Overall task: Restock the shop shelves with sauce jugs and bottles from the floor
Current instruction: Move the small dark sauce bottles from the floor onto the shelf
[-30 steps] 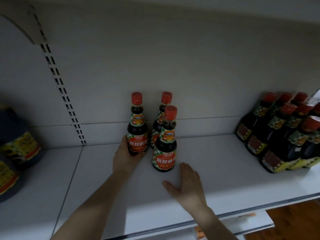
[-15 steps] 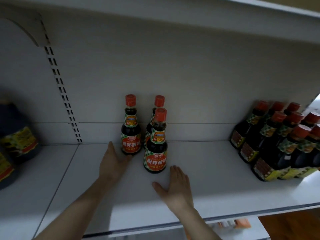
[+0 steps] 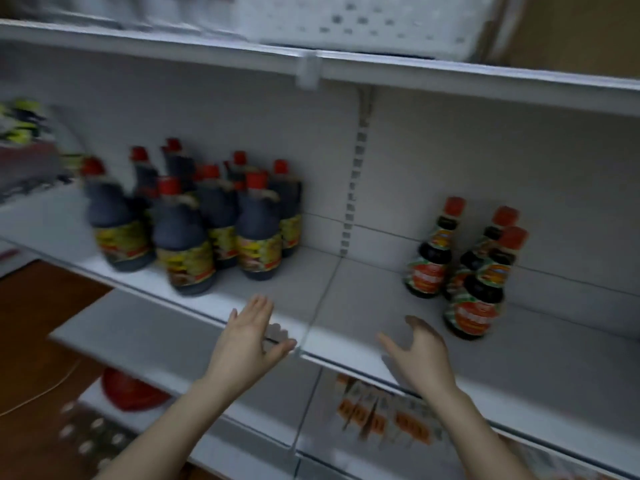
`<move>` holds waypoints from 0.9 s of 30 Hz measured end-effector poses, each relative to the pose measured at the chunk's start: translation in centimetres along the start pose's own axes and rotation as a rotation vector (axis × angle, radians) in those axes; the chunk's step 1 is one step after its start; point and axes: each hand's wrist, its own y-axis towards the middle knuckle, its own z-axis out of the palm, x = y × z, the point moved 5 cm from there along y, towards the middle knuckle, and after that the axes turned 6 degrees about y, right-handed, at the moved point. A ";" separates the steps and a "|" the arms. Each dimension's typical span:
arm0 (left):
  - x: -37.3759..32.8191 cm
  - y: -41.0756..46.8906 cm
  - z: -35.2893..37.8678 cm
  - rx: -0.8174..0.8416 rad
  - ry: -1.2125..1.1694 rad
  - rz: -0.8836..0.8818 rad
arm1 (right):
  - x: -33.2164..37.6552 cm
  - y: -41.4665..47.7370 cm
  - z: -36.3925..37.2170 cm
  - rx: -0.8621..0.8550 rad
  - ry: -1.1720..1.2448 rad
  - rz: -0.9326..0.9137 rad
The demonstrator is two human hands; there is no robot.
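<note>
Our left hand and right hand hover empty at the front edge of the shelf, fingers loosely spread; three small bottles stand upright on its right part, dark jugs clustered left

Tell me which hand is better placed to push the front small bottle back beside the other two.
Right, probably. The right hand is open, empty, and nearest the front small bottle; the left hand hovers farther left, closer to the big jugs.
</note>
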 end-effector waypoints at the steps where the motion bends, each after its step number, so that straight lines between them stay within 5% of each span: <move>1: 1.7 -1.3 -1.0 -0.013 0.019 -0.018 | 2.2 -0.5 1.3 0.023 0.011 -0.035; 12: 27.1 -20.4 -10.3 -0.055 0.112 -0.330 | 24.3 -13.6 22.3 0.336 0.085 -0.339; 27: 43.1 -30.0 -5.1 0.138 0.038 -0.683 | 28.6 -16.8 41.3 0.692 -0.032 -0.343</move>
